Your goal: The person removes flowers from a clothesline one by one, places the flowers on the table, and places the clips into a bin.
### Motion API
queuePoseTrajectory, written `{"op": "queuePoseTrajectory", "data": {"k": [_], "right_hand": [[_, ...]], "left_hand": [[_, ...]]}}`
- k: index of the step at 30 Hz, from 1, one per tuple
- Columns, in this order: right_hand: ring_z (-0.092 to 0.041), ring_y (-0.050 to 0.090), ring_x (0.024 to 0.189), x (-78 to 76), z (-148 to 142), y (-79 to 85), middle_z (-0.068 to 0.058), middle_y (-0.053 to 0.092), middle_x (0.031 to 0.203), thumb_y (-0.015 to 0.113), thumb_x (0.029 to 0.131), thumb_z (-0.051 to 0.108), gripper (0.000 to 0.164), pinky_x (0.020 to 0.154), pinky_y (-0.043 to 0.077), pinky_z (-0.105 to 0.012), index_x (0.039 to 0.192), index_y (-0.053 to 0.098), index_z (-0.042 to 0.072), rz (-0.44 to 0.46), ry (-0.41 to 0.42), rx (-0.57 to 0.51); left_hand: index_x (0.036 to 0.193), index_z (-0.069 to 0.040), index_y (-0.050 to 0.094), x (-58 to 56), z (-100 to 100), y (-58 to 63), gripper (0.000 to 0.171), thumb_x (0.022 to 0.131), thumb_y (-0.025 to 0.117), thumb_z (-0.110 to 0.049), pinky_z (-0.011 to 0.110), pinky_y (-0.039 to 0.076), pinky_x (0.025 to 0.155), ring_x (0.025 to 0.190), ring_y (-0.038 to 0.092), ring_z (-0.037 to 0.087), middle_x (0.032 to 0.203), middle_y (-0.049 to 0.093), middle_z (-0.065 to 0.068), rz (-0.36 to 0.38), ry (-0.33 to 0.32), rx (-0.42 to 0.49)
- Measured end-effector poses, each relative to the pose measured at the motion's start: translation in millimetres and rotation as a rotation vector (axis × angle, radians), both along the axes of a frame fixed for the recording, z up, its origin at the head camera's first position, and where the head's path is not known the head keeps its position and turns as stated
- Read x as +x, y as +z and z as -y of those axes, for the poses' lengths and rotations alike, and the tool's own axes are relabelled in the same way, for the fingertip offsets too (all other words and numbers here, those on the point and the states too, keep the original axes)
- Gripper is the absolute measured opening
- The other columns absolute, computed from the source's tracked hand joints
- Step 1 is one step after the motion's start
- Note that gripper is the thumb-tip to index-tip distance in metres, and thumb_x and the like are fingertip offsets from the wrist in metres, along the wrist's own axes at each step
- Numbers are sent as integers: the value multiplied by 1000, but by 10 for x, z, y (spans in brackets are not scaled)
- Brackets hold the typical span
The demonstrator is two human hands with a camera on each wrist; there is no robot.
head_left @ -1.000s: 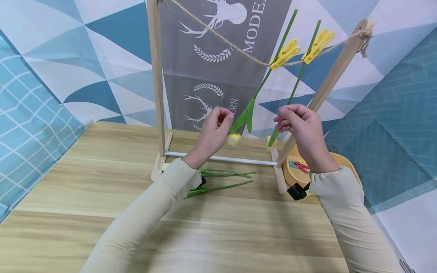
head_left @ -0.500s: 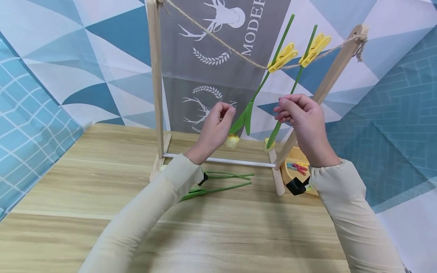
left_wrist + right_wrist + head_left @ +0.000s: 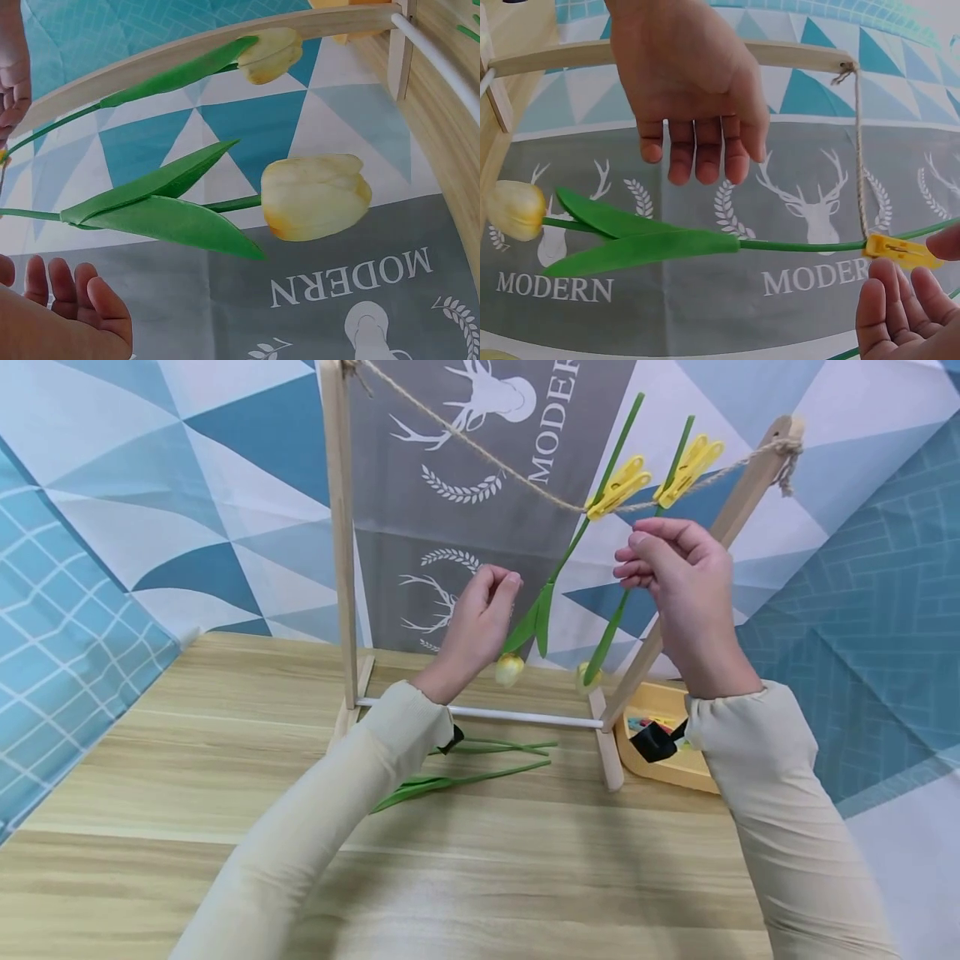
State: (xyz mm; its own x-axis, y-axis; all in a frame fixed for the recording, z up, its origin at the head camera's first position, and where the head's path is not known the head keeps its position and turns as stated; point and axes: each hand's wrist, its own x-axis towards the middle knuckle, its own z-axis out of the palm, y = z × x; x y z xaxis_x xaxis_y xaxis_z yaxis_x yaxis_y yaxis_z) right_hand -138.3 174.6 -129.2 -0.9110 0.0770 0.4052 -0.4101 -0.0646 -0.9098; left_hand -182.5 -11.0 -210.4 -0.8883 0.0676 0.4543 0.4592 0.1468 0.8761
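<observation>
Two yellow-white artificial tulips, a left one [image 3: 510,669] and a right one [image 3: 609,643], hang heads down from a rope [image 3: 517,464], each stem pinned by a yellow clothespin [image 3: 618,489]. My left hand [image 3: 480,614] hovers left of the left tulip, fingers loosely curled with nothing in them. My right hand [image 3: 686,581] is raised in front of the right tulip's stem, just below its clothespin [image 3: 692,471], hiding part of the stem. In the right wrist view, the right hand's thumb and fingers [image 3: 900,307] are apart, overlapping the left tulip's clothespin [image 3: 900,250].
The rope is tied between two wooden posts [image 3: 341,527] joined low down by a white rod [image 3: 480,713]. Several green stems [image 3: 480,774] lie on the wooden table [image 3: 525,877], partly behind the left sleeve. At right, a yellow tray [image 3: 667,770] holds colourful clothespins [image 3: 643,723].
My right hand has risen along the right tulip's stem toward its clothespin. My left hand has lifted slightly. Both tulips stay hanging from the rope.
</observation>
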Motion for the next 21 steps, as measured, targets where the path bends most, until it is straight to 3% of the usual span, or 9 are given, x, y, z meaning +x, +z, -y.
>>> {"op": "queuePoseTrajectory", "data": {"k": [11, 21], "right_hand": [[-16, 64, 70, -65, 71, 188, -9, 65, 84, 66, 86, 11, 20, 73, 53, -22, 102, 59, 1, -51, -27, -57], [-14, 62, 73, -116, 96, 325, -8, 60, 90, 65, 86, 10, 24, 73, 52, -17, 108, 55, 5, -59, -108, 3]], "left_hand": [[106, -7, 54, -67, -65, 119, 25, 100, 40, -27, 23, 37, 73, 81, 45, 14, 89, 49, 1, 19, -7, -19], [106, -6, 53, -152, -182, 237, 24, 100, 39, -25, 21, 37, 72, 81, 45, 15, 89, 48, 1, 6, -10, -48]]}}
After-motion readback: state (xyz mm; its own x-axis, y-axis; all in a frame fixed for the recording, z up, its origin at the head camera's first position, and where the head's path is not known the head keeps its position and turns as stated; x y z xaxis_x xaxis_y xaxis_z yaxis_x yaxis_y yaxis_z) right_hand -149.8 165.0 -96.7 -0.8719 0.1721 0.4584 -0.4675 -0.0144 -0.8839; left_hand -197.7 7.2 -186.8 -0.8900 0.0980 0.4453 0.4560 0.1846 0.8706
